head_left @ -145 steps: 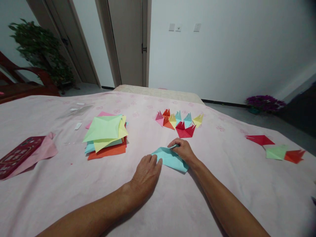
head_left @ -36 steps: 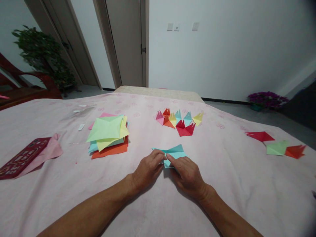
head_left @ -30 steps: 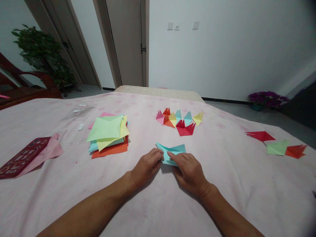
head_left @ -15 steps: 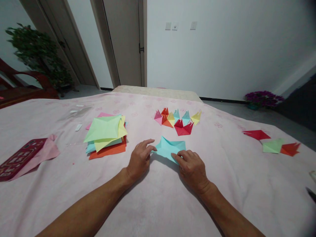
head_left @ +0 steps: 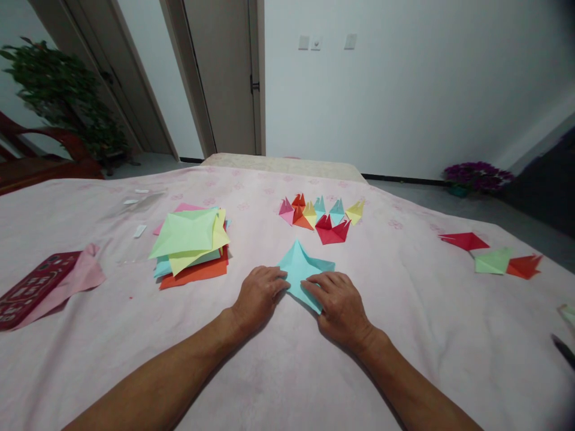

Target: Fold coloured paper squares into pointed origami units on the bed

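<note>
A light blue sheet of origami paper point(head_left: 298, 267), creased and partly raised at its far corner, lies between my hands on the pink cloth. My left hand point(head_left: 263, 293) pinches its left edge between thumb and fingers. On the right side, my right hand point(head_left: 339, 302) grips the paper, thumb on top and fingers over the right part. Beyond the sheet stand several small folded paper cranes point(head_left: 309, 214) in pink, orange, yellow and blue, with red folded paper point(head_left: 332, 230) in front of them.
A stack of coloured paper point(head_left: 191, 245) lies to the left. Farther left is a dark red packet point(head_left: 38, 287) on pink cloth. Red, green and orange folded papers point(head_left: 492, 263) rest at the right, with a dark object point(head_left: 563, 350) near the right edge.
The blue paper's far corner stands out more and its near corner has come toward me. My left hand has moved right and closed onto the paper's edge; the right hand has shifted slightly left.
</note>
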Tool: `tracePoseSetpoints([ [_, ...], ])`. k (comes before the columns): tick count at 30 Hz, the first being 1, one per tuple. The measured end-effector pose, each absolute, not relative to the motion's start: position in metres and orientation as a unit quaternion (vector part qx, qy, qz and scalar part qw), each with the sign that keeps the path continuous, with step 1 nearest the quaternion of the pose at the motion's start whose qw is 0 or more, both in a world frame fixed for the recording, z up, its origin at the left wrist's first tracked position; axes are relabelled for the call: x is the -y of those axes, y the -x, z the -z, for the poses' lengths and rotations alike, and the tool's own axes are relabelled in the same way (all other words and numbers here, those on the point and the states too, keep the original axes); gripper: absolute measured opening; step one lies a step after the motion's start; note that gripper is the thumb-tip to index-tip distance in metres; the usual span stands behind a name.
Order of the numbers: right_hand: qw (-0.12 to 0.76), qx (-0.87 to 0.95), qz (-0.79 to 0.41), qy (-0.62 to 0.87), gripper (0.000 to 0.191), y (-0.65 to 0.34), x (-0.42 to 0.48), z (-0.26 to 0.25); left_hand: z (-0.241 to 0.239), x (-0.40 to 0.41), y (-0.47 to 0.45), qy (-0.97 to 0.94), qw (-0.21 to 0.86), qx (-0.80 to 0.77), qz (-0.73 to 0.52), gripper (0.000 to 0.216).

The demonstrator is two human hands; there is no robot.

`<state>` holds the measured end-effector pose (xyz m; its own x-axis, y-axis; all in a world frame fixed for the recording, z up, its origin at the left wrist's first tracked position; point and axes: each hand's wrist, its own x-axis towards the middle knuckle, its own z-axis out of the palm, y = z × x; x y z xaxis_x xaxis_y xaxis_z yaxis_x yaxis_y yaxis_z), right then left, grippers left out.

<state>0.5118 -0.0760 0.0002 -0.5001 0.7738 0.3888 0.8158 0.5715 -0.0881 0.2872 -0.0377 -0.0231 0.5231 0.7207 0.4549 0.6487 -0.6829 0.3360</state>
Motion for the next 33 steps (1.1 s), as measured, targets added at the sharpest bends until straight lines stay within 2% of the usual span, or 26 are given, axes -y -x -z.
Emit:
tracePoseSetpoints([
  [3,0.217,0.856,0.043,0.468,0.058,-0.518,0.073,0.0,0.021,0.035,-0.284,-0.87,0.055,-0.409,-0.271,0.016],
  [12,0.21,0.857,0.051,0.468,0.046,-0.523,0.07,0.007,0.018,0.04,-0.287,-0.889,0.006,-0.392,-0.238,0.018],
  [19,0.205,0.871,0.091,0.436,0.023,-0.512,0.075,0.005,0.02,0.03,-0.281,-0.879,0.036,-0.404,-0.252,0.018],
  [25,0.189,0.87,0.042,0.454,0.029,-0.51,0.078,0.002,0.021,0.031,-0.28,-0.872,0.048,-0.419,-0.25,0.019],
  [33,0.189,0.839,0.02,0.509,0.031,-0.511,0.076,-0.001,0.01,0.044,-0.287,-0.881,-0.011,-0.427,-0.203,0.016],
])
